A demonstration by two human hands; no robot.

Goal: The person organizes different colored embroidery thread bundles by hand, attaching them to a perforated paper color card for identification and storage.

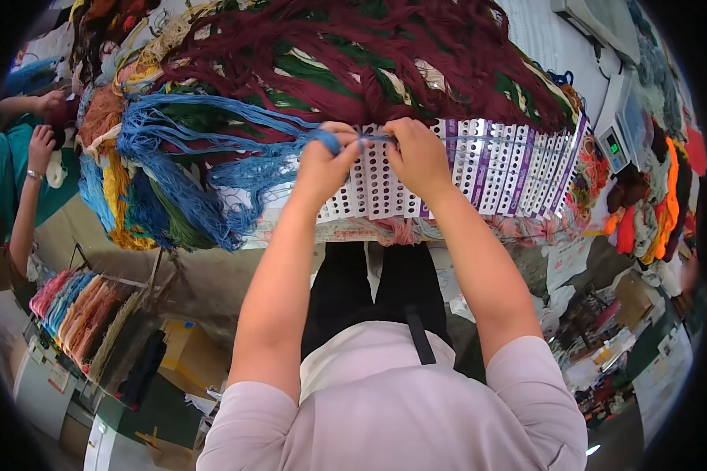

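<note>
My left hand (326, 165) is closed round blue thread (283, 161) at the middle of the table, with loose blue strands spreading to the left. Close by on the right, my right hand (418, 157) pinches a blue strand that runs between the hands and on to the right. Beneath both hands lie white cards with rows of punched holes (487, 177), some with purple printed strips. Behind the hands a large heap of dark red thread (322, 78) lies over green and cream skeins.
At the left, a co-worker's hands (43, 133) hold dark and white thread. Multicoloured skeins (114, 188) hang over the table's left end. A scale with a green display (614, 145) and orange skeins (669, 196) are at the right. A yarn rack (86, 314) stands lower left.
</note>
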